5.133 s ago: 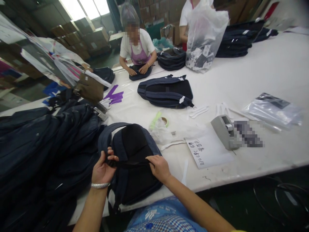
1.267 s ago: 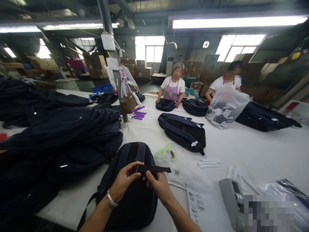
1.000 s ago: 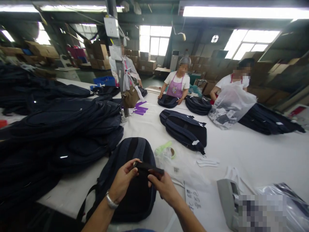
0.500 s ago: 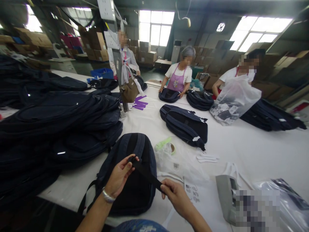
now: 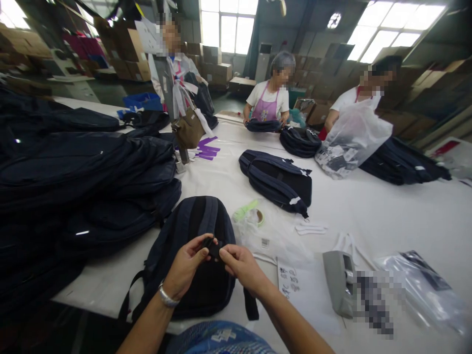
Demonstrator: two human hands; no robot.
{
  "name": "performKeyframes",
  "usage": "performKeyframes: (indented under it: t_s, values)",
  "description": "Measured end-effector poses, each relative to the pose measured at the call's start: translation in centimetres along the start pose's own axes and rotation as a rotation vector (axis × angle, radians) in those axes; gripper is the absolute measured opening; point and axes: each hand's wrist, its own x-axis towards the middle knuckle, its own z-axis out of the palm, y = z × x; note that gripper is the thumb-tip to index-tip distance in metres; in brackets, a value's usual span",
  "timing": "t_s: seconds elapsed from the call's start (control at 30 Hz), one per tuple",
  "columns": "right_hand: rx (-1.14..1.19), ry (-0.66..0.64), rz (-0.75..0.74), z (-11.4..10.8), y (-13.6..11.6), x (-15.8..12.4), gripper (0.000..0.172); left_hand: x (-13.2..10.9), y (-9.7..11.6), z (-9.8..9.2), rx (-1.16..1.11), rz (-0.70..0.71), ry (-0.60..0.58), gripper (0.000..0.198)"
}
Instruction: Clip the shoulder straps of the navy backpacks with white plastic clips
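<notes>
A dark navy backpack (image 5: 199, 295) lies in front of me with its shoulder straps facing up. Above it, my left hand (image 5: 190, 260) pinches a small black buckle (image 5: 213, 248) joined to a black webbing strap (image 5: 251, 304). My right hand (image 5: 239, 263) is closed on the strap close to the buckle, fingertips almost meeting those of the left. The strap's loose end hangs below my right hand, beside the backpack. My fingers partly hide the buckle.
A heap of navy backpacks (image 5: 84, 196) fills the left. Another backpack (image 5: 278, 179) lies farther back. Nearby are a plastic bag (image 5: 273, 236), a tape roll (image 5: 260, 217), a written sheet (image 5: 309, 290) and a grey tape dispenser (image 5: 337, 282). Several people work across the table.
My right hand has moved up and left along the strap to the buckle, and the strap's end now dangles. Across the table, a person in a purple apron has lifted a backpack.
</notes>
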Motion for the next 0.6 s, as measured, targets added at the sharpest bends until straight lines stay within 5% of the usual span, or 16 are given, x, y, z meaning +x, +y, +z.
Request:
performKeyframes:
  t_s: [0.27, 0.43, 0.6]
  values:
    - [-0.306, 0.100, -0.092, -0.9, 0.3, -2.3, 0.037, -0.5, -0.1, 1.1, 0.126, 0.053, -0.011, 0.040]
    - [-0.373, 0.390, -0.272, -0.8, -0.5, -2.3, 0.018, -0.4, 2.2, 0.7, 0.448, 0.203, 0.033, 0.039]
    - [-0.213, 0.287, -0.205, -0.8, -0.7, -1.7, 0.017, -0.6, 2.7, 0.9, 0.627, 0.324, -0.076, 0.034]
